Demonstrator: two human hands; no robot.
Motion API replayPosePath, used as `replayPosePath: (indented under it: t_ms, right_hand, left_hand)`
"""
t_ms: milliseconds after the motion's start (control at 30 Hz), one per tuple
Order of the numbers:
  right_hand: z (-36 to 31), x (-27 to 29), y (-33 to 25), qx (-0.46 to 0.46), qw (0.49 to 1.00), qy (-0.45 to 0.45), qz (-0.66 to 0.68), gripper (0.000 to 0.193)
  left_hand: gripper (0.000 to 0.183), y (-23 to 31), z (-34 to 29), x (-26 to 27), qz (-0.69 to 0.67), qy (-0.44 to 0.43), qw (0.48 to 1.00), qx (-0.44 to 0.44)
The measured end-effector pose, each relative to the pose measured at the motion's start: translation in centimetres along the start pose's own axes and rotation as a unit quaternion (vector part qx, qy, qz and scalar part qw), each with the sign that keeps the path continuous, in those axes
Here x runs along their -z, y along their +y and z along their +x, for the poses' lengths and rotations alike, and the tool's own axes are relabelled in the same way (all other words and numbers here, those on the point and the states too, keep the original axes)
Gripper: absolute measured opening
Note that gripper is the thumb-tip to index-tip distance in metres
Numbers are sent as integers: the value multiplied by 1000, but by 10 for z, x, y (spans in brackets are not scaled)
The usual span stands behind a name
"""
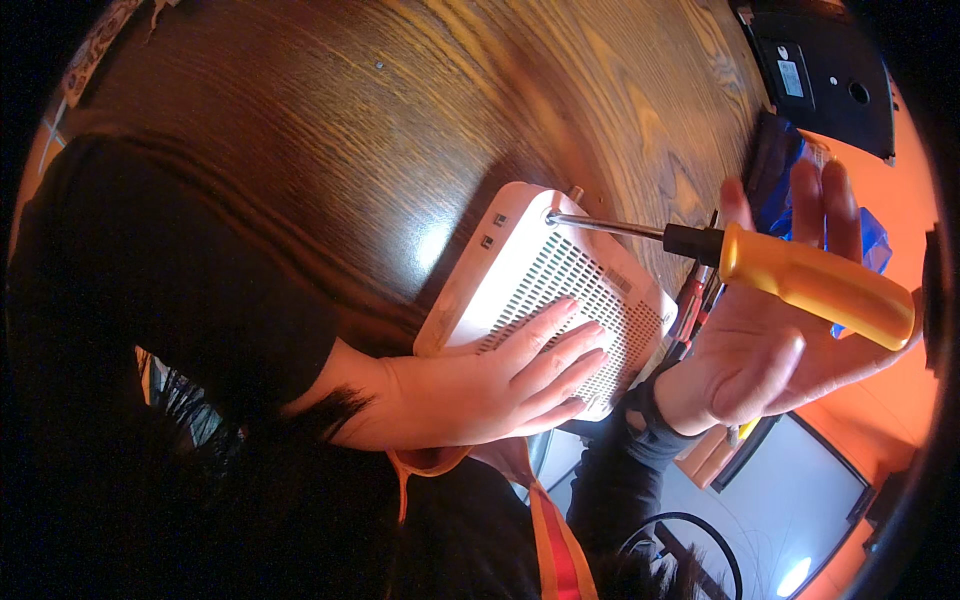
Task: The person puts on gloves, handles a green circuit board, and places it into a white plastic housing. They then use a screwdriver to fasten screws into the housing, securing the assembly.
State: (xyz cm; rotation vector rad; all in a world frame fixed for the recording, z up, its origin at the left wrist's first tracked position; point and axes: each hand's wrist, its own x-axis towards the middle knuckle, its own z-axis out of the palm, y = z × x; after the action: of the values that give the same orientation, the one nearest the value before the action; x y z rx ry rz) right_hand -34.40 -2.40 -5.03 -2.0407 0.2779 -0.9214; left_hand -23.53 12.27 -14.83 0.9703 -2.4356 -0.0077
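Note:
A white, vented router-like box [465,300] lies tilted at the near edge of the table, with two small ports on its side. My left hand [520,385] rests flat on its slotted face, fingers stretched out. A screwdriver [810,280] with a yellow handle, black collar and metal shaft reaches into a round corner hole in the box. Behind its handle is my right hand [760,335], palm turned up and fingers spread apart. The handle's end meets the edge of that hand, but the fingers are not wrapped round it.
Dark wood grain covers the table [330,110]. Beyond the right hand lie blue plastic wrapping [875,240] and a black flat device [825,80]. Red-handled tools [692,300] lie beside the box. A pale framed panel [790,490] and a black cable [735,560] are at lower right.

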Motion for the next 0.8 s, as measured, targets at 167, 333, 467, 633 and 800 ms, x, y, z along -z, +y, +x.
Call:
replayPosePath:
  t_ms: [167, 333, 467, 633, 800]
  right_hand:
    - [-4, -7, -3, -29, 1000, 11, -1, 55]
    - [-9, -10, -10, -86, 995, 33, 31, 51]
    - [-2, -4, -5, -7, 998, -58, -39, 46]
    - [-7, -7, 3, -59, 986, 13, 155, 43]
    - [-13, -12, 3, 1, 1000, 0, 29, 48]
  left_hand:
    - [43, -3, 0, 6, -14, -10, 1000, -14]
    - [43, -2, 0, 7, 16, -23, 1000, -14]
    - [51, -1, -2, 1, 34, -39, 998, -25]
    - [51, 1, -2, -1, 53, -43, 997, -31]
    - [50, -2, -2, 7, 16, -42, 999, -22]
